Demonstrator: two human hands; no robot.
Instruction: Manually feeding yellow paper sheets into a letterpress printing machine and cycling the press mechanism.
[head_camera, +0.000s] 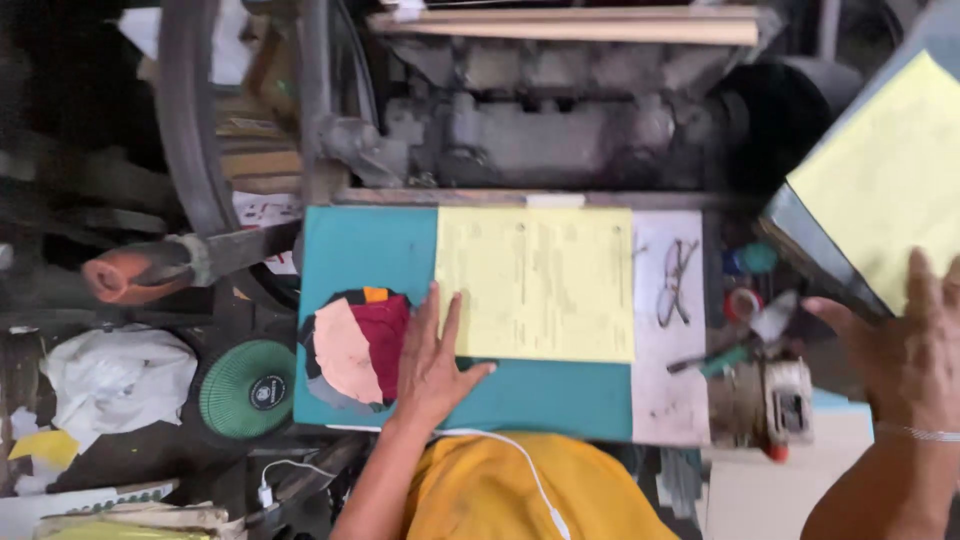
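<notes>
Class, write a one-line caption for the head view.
Left hand flat on a teal board beside a yellow sheet; right hand on a yellow stack.

Two yellow paper stacks (536, 283) (885, 175), one pair of spectacles (676, 282), one green fan (248, 388), two hands (428, 360) (912, 350).

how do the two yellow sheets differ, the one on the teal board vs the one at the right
The yellow sheet on the teal board lies flat and square to the board; the yellow sheet at the right sits tilted on a raised slanted surface. The left hand rests beside the first sheet's lower left corner; the right hand covers the second's lower edge. The first shows faint print; the second looks plain. Both are pale yellow paper.
</notes>
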